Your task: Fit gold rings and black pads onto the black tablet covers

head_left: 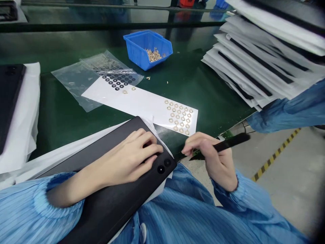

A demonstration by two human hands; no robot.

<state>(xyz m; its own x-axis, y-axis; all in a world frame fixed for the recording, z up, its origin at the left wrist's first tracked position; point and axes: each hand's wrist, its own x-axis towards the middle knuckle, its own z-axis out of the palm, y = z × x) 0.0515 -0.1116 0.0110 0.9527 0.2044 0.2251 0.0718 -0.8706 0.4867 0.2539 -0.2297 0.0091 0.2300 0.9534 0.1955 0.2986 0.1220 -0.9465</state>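
Observation:
A black tablet (111, 200) with two round camera lenses at its corner lies slanted, back side up, on white wrapping at the table's front edge. My left hand (134, 156) rests on it with bent fingers, the fingertips pressed down beside the lenses. Just right of that corner, my right hand (215, 156) is closed around slim black tweezers (232, 142); their tips point toward the tablet and are partly hidden by my fingers. Behind the tablet lies a white backing sheet (149, 105) with rows of pale ring stickers (179, 115) at its right end and black rings (115, 81) at its left.
A blue bin (138, 52) holds many small pale rings. Clear plastic bags (83, 78) overlap the sheet. A tall stack of wrapped tablets (254, 57) stands at the right, near another person's blue sleeve (299, 108). Another black tablet (8, 98) lies at far left on white wrapping.

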